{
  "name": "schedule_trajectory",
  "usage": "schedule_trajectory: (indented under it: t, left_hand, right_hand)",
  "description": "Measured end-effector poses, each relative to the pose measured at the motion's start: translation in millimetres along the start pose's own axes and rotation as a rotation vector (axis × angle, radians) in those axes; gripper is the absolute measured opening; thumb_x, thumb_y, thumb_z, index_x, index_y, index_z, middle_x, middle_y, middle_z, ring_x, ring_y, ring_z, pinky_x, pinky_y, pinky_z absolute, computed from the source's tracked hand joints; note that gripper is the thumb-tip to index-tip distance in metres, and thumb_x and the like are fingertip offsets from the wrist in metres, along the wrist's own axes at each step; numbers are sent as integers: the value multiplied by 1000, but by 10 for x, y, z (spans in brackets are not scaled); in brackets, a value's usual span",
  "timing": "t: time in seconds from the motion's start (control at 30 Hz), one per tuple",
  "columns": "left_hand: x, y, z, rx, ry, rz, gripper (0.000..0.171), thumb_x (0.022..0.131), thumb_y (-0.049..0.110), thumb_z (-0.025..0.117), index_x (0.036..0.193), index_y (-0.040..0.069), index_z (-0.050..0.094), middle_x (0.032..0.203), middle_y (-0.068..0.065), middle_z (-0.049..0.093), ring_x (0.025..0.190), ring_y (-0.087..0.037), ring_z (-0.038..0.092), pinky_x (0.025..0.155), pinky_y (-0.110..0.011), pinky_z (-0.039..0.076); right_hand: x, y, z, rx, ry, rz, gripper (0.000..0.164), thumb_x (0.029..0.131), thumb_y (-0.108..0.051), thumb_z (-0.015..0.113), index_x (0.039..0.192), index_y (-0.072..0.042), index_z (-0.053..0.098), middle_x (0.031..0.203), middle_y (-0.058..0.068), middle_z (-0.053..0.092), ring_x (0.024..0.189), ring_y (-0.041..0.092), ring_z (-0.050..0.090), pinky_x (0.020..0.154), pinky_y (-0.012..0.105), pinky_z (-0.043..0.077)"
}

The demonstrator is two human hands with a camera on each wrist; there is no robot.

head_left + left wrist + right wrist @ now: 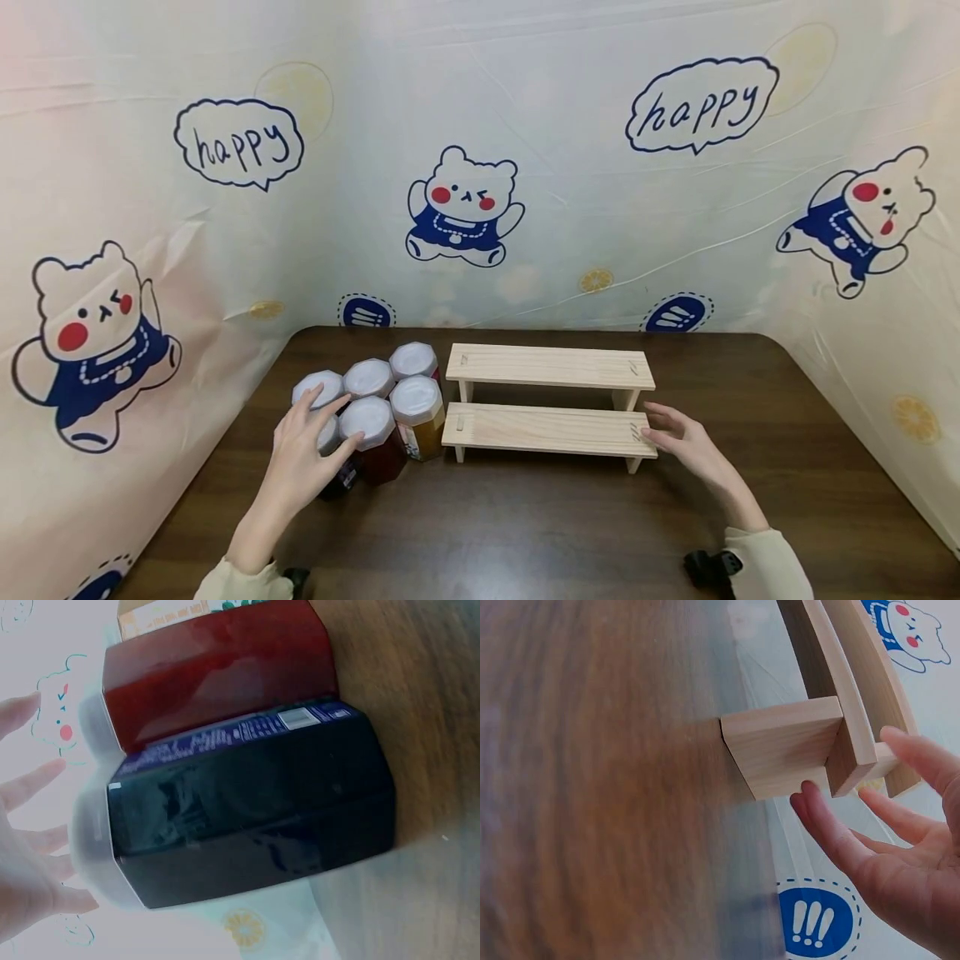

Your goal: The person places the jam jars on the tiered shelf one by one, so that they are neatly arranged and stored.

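Note:
Several eight-sided jars with whitish lids stand grouped left of a two-step wooden shelf (540, 427). Over the nearest lids my left hand (303, 446) is spread, its fingers loosely bent and apart. Below it are a near-black jar (255, 810) with a purple label and a dark red jar (225, 675); both stand upright, though they look sideways in the left wrist view. An amber jar (426, 433) is closest to the shelf. My right hand (693, 454) has its fingertips right at the lower step's right end, thumb and fingers apart, gripping nothing.
Everything stands on a dark brown wooden table (510, 533). A pale curtain (570, 217) printed with bears and "happy" bubbles encloses the back and sides. The shelf's upper step (551, 365) sits behind the lower one.

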State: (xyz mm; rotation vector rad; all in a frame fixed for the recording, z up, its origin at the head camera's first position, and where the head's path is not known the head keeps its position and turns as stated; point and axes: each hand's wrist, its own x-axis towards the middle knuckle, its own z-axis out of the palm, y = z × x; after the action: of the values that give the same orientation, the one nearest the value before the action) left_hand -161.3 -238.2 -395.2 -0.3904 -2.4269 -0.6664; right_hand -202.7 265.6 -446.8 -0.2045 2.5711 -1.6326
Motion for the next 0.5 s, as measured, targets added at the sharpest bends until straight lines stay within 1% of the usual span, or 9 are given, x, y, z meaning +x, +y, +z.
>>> schedule_trajectory:
  t: [0.13, 0.23, 0.4, 0.5]
  left_hand:
    - [-61, -20, -48, -17, 4, -46, 47, 65, 12, 75, 109, 3, 59, 125, -27, 37, 114, -46, 32, 84, -63, 20]
    - [-105, -48, -74, -27, 3, -82, 46, 66, 13, 75, 109, 4, 59, 125, -28, 37, 113, -47, 32, 83, -63, 20]
    - [-168, -103, -87, -14, -4, -148, 45, 68, 18, 74, 108, 5, 58, 124, -30, 37, 108, -50, 34, 80, -62, 22]
    - [-191, -130, -80, -12, -8, -170, 45, 68, 19, 74, 108, 6, 58, 123, -30, 37, 106, -49, 36, 79, -62, 23]
  right_hand:
    - [-8, 8, -1, 17, -3, 18, 53, 85, -20, 58, 129, 4, 40, 125, 28, 43, 92, 8, 56, 74, 24, 46]
    - [-9, 21, 2, 38, 0, 37, 51, 85, -19, 58, 127, 5, 43, 124, 26, 45, 89, 3, 56, 74, 21, 45]
    - [5, 54, 14, 84, 16, 80, 48, 84, -18, 60, 124, 4, 47, 120, 25, 50, 87, 2, 57, 74, 23, 46]
    - [6, 71, 13, 93, 23, 96, 49, 83, -19, 61, 123, 4, 48, 119, 25, 51, 86, 3, 57, 73, 22, 46]
